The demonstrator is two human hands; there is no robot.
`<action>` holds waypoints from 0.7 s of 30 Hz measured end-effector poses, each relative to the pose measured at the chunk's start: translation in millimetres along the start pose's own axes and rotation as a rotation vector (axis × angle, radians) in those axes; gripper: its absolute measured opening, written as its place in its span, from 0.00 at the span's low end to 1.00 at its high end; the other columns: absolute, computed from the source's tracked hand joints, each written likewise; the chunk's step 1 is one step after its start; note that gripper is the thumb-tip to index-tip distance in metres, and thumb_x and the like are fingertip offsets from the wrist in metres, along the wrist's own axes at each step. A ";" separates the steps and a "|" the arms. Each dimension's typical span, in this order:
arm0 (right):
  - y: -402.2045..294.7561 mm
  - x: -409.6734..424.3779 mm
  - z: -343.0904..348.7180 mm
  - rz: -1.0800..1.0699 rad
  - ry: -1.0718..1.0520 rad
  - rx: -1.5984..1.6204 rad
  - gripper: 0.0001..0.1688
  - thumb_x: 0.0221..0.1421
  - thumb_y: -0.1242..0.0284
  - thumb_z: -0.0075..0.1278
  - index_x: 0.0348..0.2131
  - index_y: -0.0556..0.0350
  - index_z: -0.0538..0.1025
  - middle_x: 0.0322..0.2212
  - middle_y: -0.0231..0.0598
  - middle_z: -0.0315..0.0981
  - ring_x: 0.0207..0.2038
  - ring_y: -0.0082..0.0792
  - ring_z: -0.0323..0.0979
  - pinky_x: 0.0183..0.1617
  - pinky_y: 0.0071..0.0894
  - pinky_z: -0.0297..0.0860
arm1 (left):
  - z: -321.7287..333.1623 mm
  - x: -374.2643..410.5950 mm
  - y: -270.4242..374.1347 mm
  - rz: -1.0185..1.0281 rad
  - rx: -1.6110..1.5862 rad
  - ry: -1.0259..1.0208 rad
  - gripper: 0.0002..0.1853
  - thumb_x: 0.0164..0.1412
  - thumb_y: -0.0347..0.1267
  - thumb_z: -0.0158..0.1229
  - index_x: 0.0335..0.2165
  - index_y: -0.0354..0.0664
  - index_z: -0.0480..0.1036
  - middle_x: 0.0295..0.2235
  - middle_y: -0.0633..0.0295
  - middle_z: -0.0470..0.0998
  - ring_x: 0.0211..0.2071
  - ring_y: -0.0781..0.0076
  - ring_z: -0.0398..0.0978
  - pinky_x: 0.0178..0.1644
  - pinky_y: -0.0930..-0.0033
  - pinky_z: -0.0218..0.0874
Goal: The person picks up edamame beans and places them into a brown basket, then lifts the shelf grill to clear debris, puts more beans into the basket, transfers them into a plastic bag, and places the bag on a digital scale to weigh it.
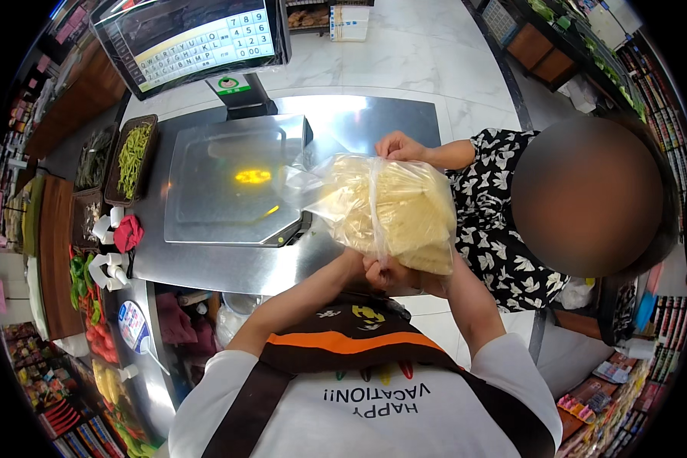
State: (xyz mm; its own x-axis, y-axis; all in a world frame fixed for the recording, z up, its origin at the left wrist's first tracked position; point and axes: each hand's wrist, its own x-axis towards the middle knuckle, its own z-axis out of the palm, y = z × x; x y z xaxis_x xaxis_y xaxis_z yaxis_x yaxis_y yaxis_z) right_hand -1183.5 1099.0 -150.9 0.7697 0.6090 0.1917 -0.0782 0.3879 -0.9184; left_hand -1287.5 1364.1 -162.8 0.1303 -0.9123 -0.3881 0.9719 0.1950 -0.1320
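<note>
A clear plastic bag [401,212] packed with pale yellow, flat, folded food lies at the right side of the counter scale [223,189], its gathered end pointing left over the scale's plate. A whitish plastic strip crosses its middle. At the bag's near edge, my left hand [379,273] has its fingers closed on the plastic by that strip. My right hand [437,283] is at the bag's near right corner, mostly hidden under it. Across the bag, another person's hand [401,146] touches its far edge.
The other person, in a black and white patterned top [492,229], stands close on the right. A touchscreen [200,46] rises behind the scale. Left on the steel counter [206,269] are a basket of green beans [131,160] and a red cloth item [128,233]. A hand fan [134,326] lies nearer.
</note>
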 end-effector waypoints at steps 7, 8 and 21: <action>52.1 -85.9 86.9 0.169 0.667 0.300 0.24 0.56 0.60 0.49 0.47 0.57 0.70 0.40 0.42 0.70 0.41 0.33 0.69 0.46 0.33 0.66 | -7.3 30.1 -19.0 -0.143 0.146 -0.133 0.21 0.61 0.32 0.53 0.52 0.37 0.65 0.43 0.53 0.73 0.41 0.62 0.74 0.40 0.61 0.70; 60.4 -104.6 113.8 0.147 0.835 0.407 0.26 0.56 0.58 0.48 0.48 0.56 0.70 0.42 0.43 0.70 0.42 0.35 0.69 0.47 0.34 0.66 | -7.1 33.8 -20.3 -0.169 0.179 -0.155 0.21 0.61 0.32 0.53 0.51 0.37 0.65 0.43 0.53 0.73 0.41 0.63 0.74 0.40 0.62 0.70; 54.6 -109.1 159.3 -0.119 1.334 0.715 0.30 0.57 0.53 0.48 0.52 0.53 0.69 0.47 0.42 0.73 0.48 0.40 0.72 0.52 0.46 0.70 | -47.4 -32.2 37.2 0.101 1.019 0.691 0.19 0.61 0.30 0.52 0.50 0.38 0.64 0.38 0.58 0.72 0.36 0.72 0.70 0.32 0.70 0.66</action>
State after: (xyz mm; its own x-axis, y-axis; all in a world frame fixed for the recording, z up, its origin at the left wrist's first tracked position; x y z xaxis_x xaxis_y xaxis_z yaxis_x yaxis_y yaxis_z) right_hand -1372.6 1164.0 -166.8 0.7560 -0.3495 -0.5534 0.0440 0.8707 -0.4898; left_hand -1264.9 1417.8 -198.4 0.3835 -0.4673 -0.7966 0.7130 -0.3983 0.5770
